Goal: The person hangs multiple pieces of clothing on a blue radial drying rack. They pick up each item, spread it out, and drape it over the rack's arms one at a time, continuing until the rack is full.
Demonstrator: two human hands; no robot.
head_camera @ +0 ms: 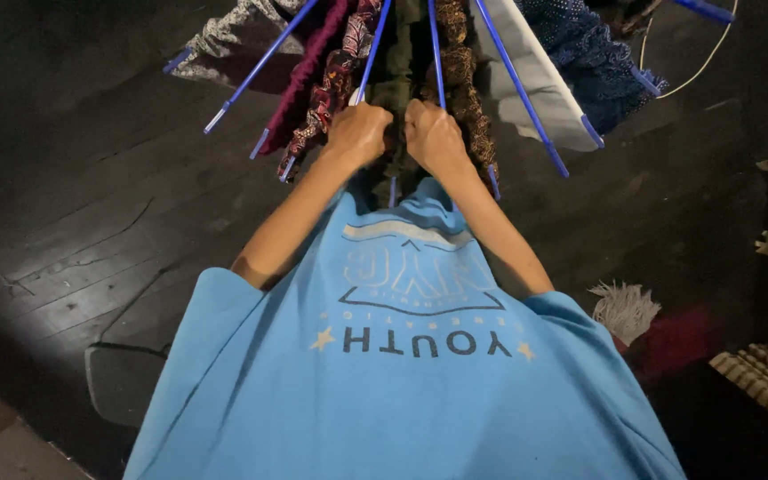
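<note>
We are closing our left hand [359,132] and right hand [433,135] into fists around the dark olive garment [395,89], which is hanging between blue rods [519,87] of the drying rack, above the dark wooden floor [91,222].

**user1:** any packages, labels, signs or screens in this shot?

**user2:** nope, none that I can spot. Closest thing is the print on the blue T-shirt [402,382]: dark lettering with two pale stars beside it, and a faded triangular emblem above, mid-chest. No boxes, tags or displays anywhere.
</note>
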